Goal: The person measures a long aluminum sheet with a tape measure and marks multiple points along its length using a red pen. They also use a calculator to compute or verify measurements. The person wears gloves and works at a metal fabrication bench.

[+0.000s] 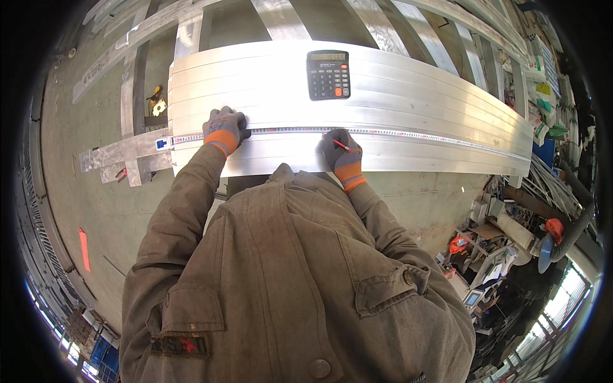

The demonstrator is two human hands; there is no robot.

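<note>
One tape measure (370, 131) runs left to right across the pale metal panel (255, 96), its long axis almost matching the panel's own and lying closer to the near edge than to the far one. At the left edge a blue-and-white end piece (164, 143) sits just off the panel, in line with the tape, on a metal beam (107, 153); whether it is the tape's case or something fixed to it is hard to tell at this size. Just inside that edge, the left hand (223, 129), in a grey-and-orange glove, rests over the tape with its fingers bent; the fingertips are hidden, so I cannot tell whether it pinches the tape or only presses on it. Farther right, a black calculator (329, 75) lies near the middle of the far edge, well apart from the tape. Nearly straight below it, on the near side of the tape, the right hand (343, 156), gloved the same way, is closed around a slim red pen (341, 145), with its knuckles right beside the tape. The left hand is thus the nearer to the left edge, the right hand the nearer to mid-panel, and beyond it the tape continues uncovered, reaching the right edge close to the near right corner
</note>
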